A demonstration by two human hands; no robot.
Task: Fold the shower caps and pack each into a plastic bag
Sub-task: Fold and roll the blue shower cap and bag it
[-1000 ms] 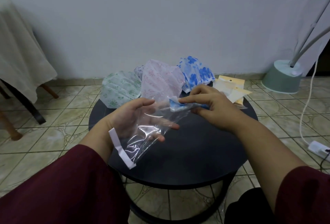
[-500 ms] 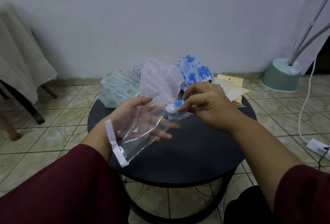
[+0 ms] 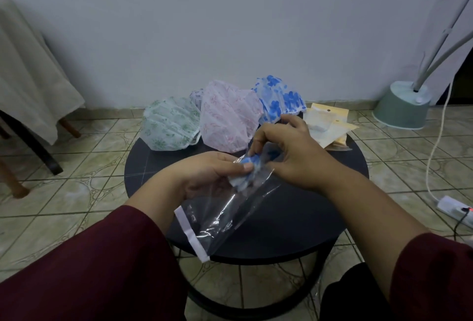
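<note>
Head view: everything listed from the nearest things outward.
Sleeves: dark red sleeves (image 3: 84, 264) are seen on both forearms at the bottom edge.
Plastic bag: a clear plastic bag (image 3: 225, 208) with a white strip at its near end is held slanting above the round black tabletop (image 3: 294, 218).
Left hand: the left hand (image 3: 204, 174) is curled round the bag's upper part, its thumb pressed on the folded cap through the plastic.
Folded cap: a folded blue-and-white shower cap (image 3: 249, 169) is lodged in the bag's far end, between both hands.
Right hand: the right hand (image 3: 289, 151) has its fingers (image 3: 258, 138) bent and pinching the cap and the bag's far end.
Far side of tabletop: a green-patterned cap (image 3: 170, 126), a pink-patterned cap (image 3: 229, 115) and a blue-flowered cap (image 3: 280, 97) are piled side by side; flat yellowish packets (image 3: 327, 123) lie to their right.
Floor: a pale green lamp base (image 3: 401, 105) and a white power strip (image 3: 453, 209) are seen on the tiles at right.
</note>
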